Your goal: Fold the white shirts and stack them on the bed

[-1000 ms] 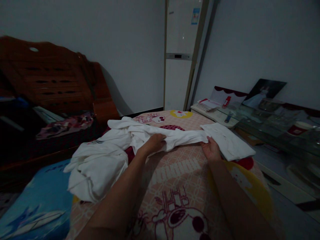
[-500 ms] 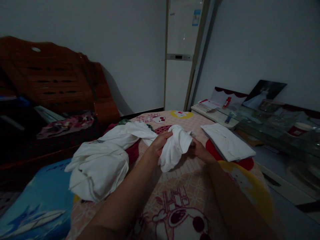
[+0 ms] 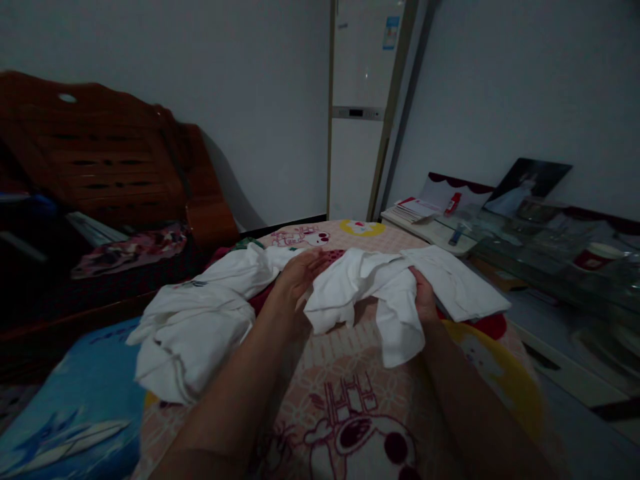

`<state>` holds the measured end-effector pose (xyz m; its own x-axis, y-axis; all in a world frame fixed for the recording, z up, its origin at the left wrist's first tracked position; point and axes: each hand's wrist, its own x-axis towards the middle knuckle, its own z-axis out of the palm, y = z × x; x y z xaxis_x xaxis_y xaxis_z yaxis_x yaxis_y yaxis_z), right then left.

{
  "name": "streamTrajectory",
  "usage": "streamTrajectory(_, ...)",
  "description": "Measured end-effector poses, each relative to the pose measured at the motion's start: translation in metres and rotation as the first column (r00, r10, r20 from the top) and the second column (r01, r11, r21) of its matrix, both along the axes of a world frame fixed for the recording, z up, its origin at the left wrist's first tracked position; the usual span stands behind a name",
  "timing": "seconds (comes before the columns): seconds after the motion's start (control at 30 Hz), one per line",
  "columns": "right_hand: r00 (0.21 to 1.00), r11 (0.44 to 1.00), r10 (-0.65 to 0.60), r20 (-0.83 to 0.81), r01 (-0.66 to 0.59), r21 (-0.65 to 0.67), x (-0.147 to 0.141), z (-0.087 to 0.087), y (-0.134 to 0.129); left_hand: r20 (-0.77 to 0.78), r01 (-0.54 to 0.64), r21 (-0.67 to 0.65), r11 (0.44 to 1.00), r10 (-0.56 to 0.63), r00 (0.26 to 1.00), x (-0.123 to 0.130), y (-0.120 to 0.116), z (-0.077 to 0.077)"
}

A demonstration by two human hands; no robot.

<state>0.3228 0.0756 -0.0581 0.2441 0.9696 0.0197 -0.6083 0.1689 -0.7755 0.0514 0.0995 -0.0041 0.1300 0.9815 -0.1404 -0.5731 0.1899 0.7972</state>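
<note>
A crumpled white garment (image 3: 345, 283) hangs loosely in front of me, just above the patterned cover; its exact kind is unclear. My right hand (image 3: 424, 293) is closed on its right side, and a flap of cloth droops beside the fingers. At the garment's left end, my left hand (image 3: 303, 272) has its fingers stretched out, not gripping the cloth. A folded white garment (image 3: 463, 283) lies flat just beyond my right hand. To the left of my left forearm is a loose heap of white clothes (image 3: 200, 333).
The pink cartoon-print cover (image 3: 345, 393) spreads beneath everything. A blue printed cushion (image 3: 85, 407) is at the lower left, a wooden bench (image 3: 110, 160) behind it. On the right stands a glass-topped cabinet (image 3: 530, 247) with a paper cup (image 3: 597, 259). A tall white appliance (image 3: 355, 160) fills the corner.
The bunched white garment has been spread wider, its right part drooping. My right hand moved right with it; my left hand let go and shifted slightly left.
</note>
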Motion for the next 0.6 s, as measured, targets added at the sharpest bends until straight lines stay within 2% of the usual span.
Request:
streamTrajectory(0.07,1.000,1.000,-0.016,-0.025,0.016,-0.013,0.002,-0.002,0.001,-0.127,-0.128,0.134,0.983,0.145,0.981,-0.007,0.002,0.001)
streamTrajectory(0.1,0.999,0.999,-0.023,-0.042,0.022,-0.027,0.002,-0.003,0.002,-0.206,-0.135,0.191,0.972,0.174,0.963,-0.009,0.001,0.004)
streamTrajectory(0.17,0.995,0.997,-0.061,-0.080,0.057,-0.056,0.001,-0.005,0.003,-0.388,-0.015,0.269,0.963,0.122,0.914,-0.011,-0.003,0.012)
streamTrajectory(0.23,0.987,0.992,-0.110,-0.114,0.101,-0.080,0.001,-0.006,0.005,-0.585,0.204,0.303,0.931,0.012,0.811,-0.008,-0.010,0.021)
streamTrajectory(0.3,0.983,0.989,-0.132,-0.124,0.123,-0.080,0.001,-0.006,0.006,-0.780,0.373,0.325,0.869,0.023,0.625,-0.001,-0.018,0.026)
streamTrajectory(0.37,0.984,0.989,-0.135,-0.114,0.127,-0.073,0.002,-0.006,0.006,-0.927,0.458,0.311,0.833,0.160,0.338,0.011,-0.025,0.024)
streamTrajectory(0.43,0.986,0.989,-0.139,-0.091,0.135,-0.053,0.001,-0.006,0.005,-0.970,0.510,0.219,0.832,0.242,0.022,0.023,-0.032,0.017)
streamTrajectory(0.47,0.987,0.990,-0.139,-0.074,0.137,-0.031,0.000,-0.006,0.005,-0.964,0.524,0.160,0.837,0.248,-0.100,0.028,-0.035,0.012)
streamTrajectory(0.5,0.990,0.992,-0.128,-0.052,0.128,0.002,-0.001,-0.006,0.004,-0.952,0.531,0.109,0.841,0.241,-0.187,0.033,-0.037,0.007)
streamTrajectory(0.53,0.994,0.993,-0.108,-0.027,0.109,0.039,-0.003,-0.006,0.003,-0.942,0.535,0.075,0.842,0.235,-0.239,0.037,-0.038,0.003)
streamTrajectory(0.6,0.997,0.993,-0.071,0.017,0.069,0.096,-0.006,-0.004,0.001,-0.931,0.530,0.056,0.846,0.237,-0.279,0.041,-0.036,-0.005)
